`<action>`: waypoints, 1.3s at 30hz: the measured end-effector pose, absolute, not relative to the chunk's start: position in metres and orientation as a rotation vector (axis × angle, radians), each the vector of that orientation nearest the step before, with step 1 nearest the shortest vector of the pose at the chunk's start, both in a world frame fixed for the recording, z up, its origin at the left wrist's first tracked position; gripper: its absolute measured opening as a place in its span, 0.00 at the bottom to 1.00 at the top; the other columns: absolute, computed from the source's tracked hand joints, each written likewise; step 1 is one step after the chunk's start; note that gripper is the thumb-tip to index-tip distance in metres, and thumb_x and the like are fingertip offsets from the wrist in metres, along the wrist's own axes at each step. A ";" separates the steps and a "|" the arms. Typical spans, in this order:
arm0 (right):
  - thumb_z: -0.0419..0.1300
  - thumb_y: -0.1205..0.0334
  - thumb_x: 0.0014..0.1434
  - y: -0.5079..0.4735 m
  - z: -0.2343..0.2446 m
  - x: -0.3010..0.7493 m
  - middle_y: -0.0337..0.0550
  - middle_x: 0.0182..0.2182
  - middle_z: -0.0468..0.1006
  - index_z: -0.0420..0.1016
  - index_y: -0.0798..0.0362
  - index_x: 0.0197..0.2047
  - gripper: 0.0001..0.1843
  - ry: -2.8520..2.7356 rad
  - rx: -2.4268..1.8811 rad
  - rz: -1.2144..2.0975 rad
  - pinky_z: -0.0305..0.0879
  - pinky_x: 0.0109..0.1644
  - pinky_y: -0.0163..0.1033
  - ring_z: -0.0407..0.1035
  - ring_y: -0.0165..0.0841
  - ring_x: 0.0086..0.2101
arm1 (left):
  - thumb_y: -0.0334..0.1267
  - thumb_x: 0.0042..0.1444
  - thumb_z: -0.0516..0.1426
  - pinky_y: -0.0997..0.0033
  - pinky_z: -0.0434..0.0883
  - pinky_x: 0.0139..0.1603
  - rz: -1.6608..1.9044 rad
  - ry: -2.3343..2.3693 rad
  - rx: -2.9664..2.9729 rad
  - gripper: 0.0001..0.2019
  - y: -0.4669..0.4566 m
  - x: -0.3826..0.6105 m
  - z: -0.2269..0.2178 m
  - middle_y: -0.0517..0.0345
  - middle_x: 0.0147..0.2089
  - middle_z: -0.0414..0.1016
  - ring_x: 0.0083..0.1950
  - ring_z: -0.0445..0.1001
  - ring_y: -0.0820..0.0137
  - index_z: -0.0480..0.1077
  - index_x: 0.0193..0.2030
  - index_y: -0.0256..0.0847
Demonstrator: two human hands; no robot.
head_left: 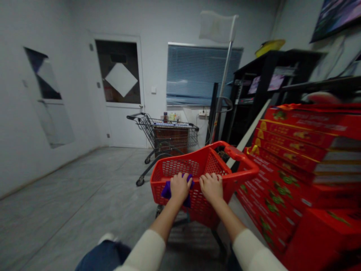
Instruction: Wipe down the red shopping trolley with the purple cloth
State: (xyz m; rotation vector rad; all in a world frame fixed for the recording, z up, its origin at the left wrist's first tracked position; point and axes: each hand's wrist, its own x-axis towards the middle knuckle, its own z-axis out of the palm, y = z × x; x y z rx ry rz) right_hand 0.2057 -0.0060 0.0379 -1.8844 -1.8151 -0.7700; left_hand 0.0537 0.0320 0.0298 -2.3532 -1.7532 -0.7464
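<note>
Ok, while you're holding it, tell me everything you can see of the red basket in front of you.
The red plastic basket has walls pierced with small holes, a solid rim and a thick handle along its right side. It sits tilted on a dark wheeled frame above the grey floor, close beside red cartons. The left hand holds a purple cloth against the near rim, and the right hand grips that rim.

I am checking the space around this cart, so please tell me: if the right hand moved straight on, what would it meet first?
The right hand holds the near rim of the red basket, so it would probably meet the far wall first, though depth is hard to judge.
</note>
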 end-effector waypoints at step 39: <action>0.48 0.59 0.68 -0.005 0.026 0.179 0.41 0.36 0.77 0.75 0.47 0.36 0.16 -1.803 -1.777 -0.693 0.41 0.53 0.47 0.60 0.37 0.43 | 0.51 0.66 0.45 0.64 0.65 0.47 -0.604 -1.753 -2.373 0.18 0.042 0.024 0.034 0.50 0.48 0.71 0.48 0.71 0.62 0.69 0.53 0.47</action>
